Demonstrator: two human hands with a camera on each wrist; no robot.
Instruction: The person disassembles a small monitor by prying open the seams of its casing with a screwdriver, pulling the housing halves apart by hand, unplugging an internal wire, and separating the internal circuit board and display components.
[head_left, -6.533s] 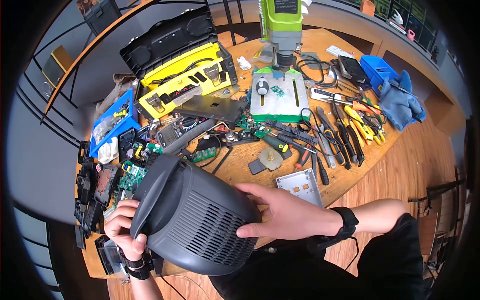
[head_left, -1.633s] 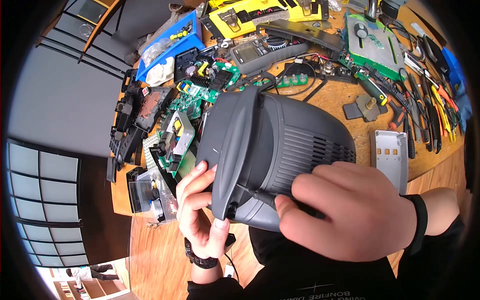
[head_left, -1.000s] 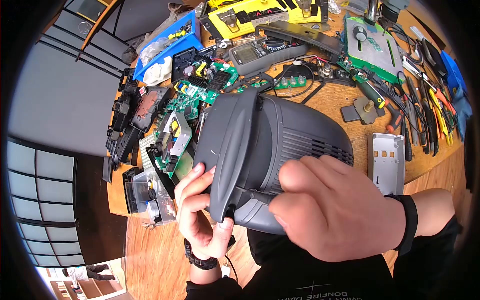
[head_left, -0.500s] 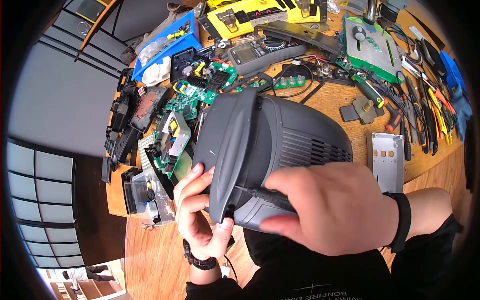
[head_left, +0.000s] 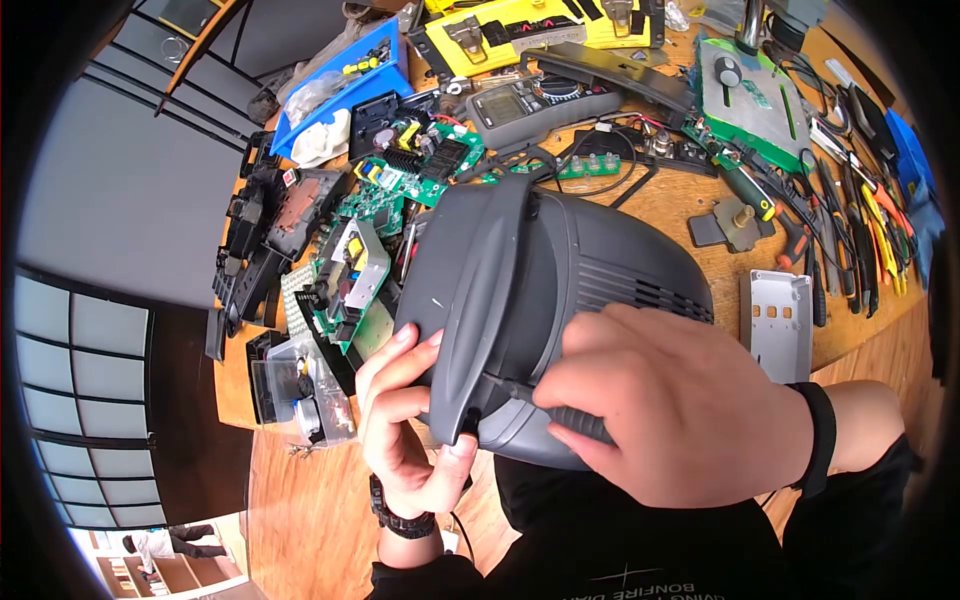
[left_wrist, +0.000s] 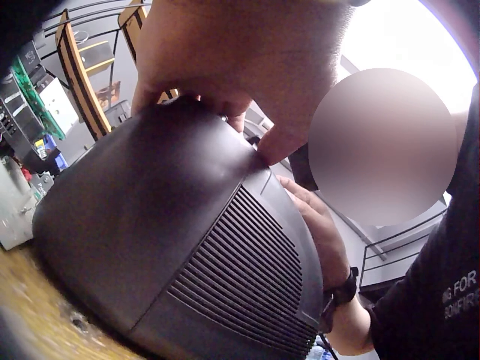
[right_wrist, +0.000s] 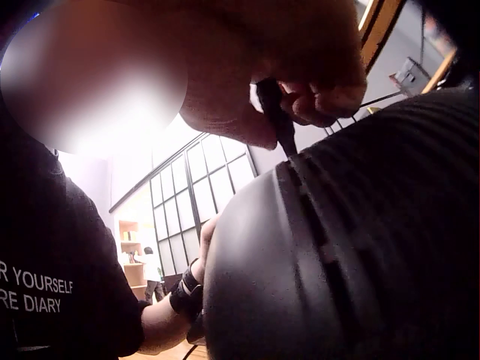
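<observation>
Bench (head_left: 672, 205): wood, green boards (head_left: 375, 212) left.
Case (head_left: 600, 240): dark grey, vented, in my left hand at the bench's near edge; can't tell if it touches the wood.
Grey box (head_left: 780, 340): on the bench, right of the case.
Multimeter (head_left: 545, 105): past the case.
Right hand (head_left: 660, 410): fingers curled round the tool.
Left hand (head_left: 405, 440): pinching the case's near left corner.
Tool (head_left: 582, 424): black, tip at the case's raised handle (head_left: 487, 300).

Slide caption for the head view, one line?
Left hand grips a dark vented housing; right hand holds a slim black tool at a cluttered workbench.
</observation>
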